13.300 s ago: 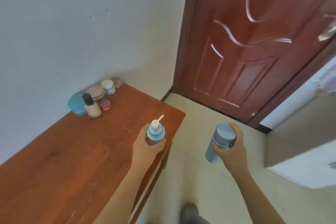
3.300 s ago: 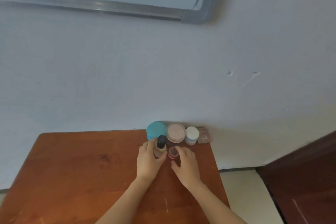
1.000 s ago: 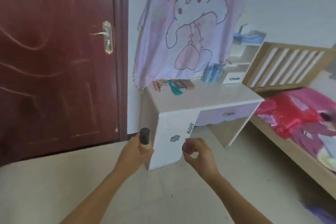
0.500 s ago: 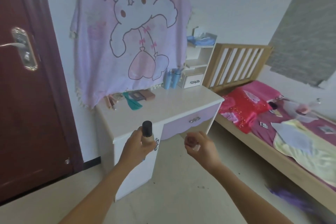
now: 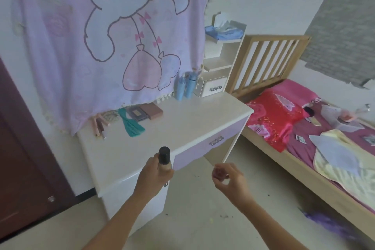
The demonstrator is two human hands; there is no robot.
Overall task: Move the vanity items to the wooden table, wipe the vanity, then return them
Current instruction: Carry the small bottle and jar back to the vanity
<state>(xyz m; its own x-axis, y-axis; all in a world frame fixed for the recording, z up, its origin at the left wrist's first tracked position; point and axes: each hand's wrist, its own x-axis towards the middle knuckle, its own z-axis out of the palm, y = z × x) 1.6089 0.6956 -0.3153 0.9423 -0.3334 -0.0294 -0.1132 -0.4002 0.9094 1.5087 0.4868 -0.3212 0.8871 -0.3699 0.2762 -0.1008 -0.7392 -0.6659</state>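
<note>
Bottle: a small beige bottle (image 5: 164,165) with a black cap stands upright in the left hand (image 5: 155,176), in the air in front of the near edge of the vanity.
Left hand: the fingers are wrapped around the bottle body; only the cap and a little of the neck show above them.
Small jar: a small pinkish jar (image 5: 220,172) sits in the right hand (image 5: 229,181), mostly hidden and blurred.
Right hand: the fingertips are pinched together on the jar, lower than the vanity top and to the right of the bottle.
Vanity: the white vanity (image 5: 194,126) with a lilac drawer front has a bare middle area.
Back of the vanity: two blue bottles (image 5: 185,86) stand together beside a small white drawer unit (image 5: 214,87); two flat palettes (image 5: 145,111), a teal comb (image 5: 130,126) and some thin tubes (image 5: 99,126) lie near the wall.
Behind: a lilac cloth (image 5: 101,36) with a cartoon figure hangs over the back edge.
Right side: a wooden bed (image 5: 304,138) with red and pink covers stands just beside the vanity.
</note>
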